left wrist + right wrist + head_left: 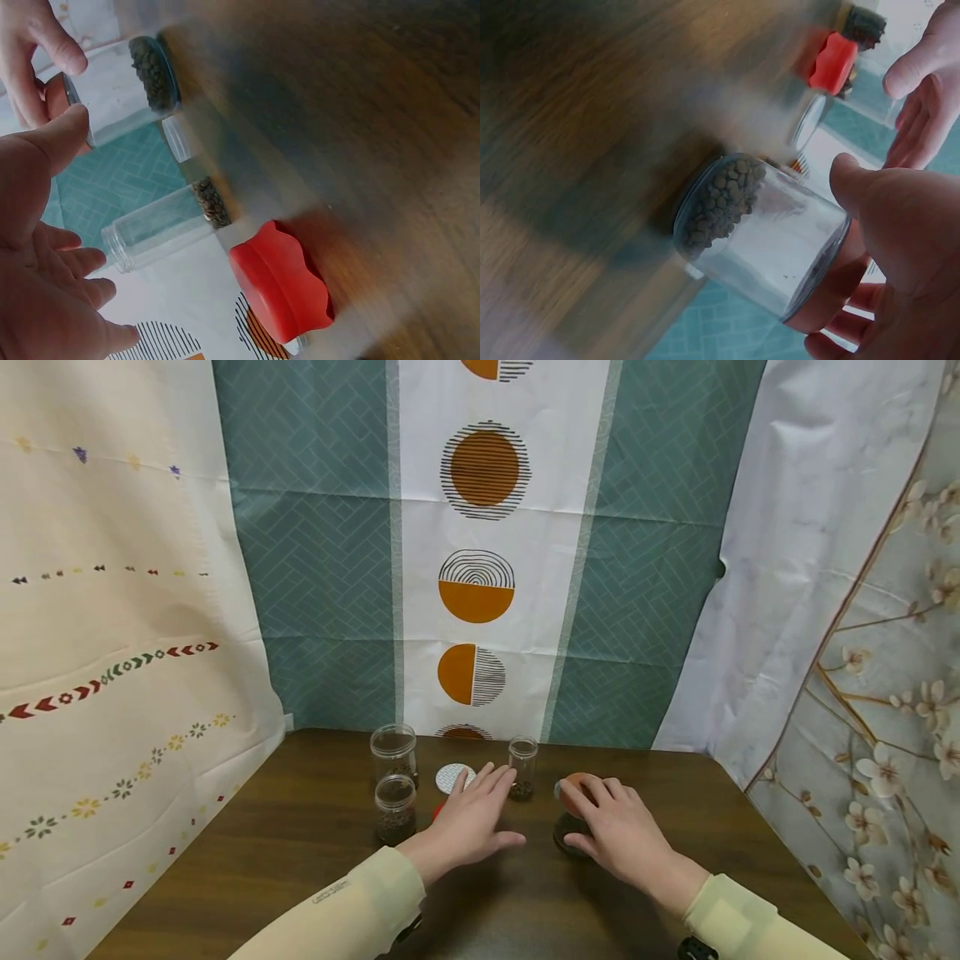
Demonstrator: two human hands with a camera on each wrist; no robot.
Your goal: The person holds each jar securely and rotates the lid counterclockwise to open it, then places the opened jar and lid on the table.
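Observation:
My right hand (618,831) is at the top of a clear glass jar (746,225) with a brownish-orange lid (581,781), its fingers curved about the lid and its thumb along the near side. Small dark brown pieces cover the bottom of this jar. My left hand (468,818) hovers with spread, extended fingers and holds nothing. Close to it are a red scalloped lid (277,277), partly hidden in the head view, a narrow unlidded jar (522,764) with brown pieces in it, and a round white patterned lid (453,778).
At the left of the brown wooden table (247,835) stand two clear unlidded jars, a shorter one (395,814) in front of a taller one (393,752), both with dark pieces inside. A patterned curtain (330,568) hangs behind the table, with cloths at both sides.

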